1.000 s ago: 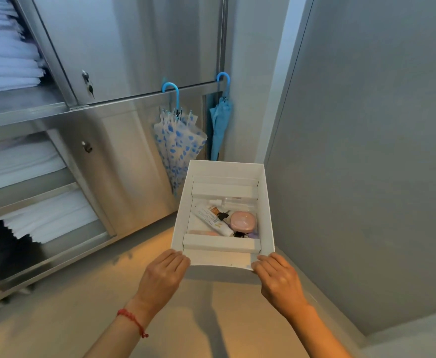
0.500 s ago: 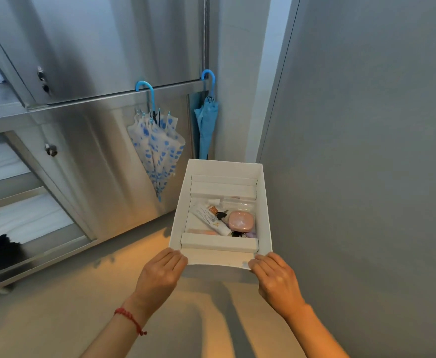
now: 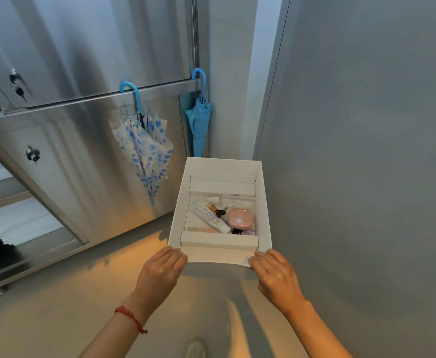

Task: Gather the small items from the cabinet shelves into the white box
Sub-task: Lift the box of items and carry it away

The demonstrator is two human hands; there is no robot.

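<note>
White cardboard formed the box [image 3: 263, 202], which was held out above the floor [image 3: 56, 306], close to the grey wall [image 3: 366, 151]. The left hand [image 3: 160, 273] gripped its near left corner and the right hand [image 3: 273, 275] its near right corner, fingers curled over the edge. Inside lay a white tube [image 3: 210, 215], a pink case [image 3: 240, 217] and a clear bottle [image 3: 233, 200]. Two blue umbrellas, one spotted [image 3: 144, 151] and one plain [image 3: 199, 125], hung from the steel cabinet [image 3: 82, 47].
</note>
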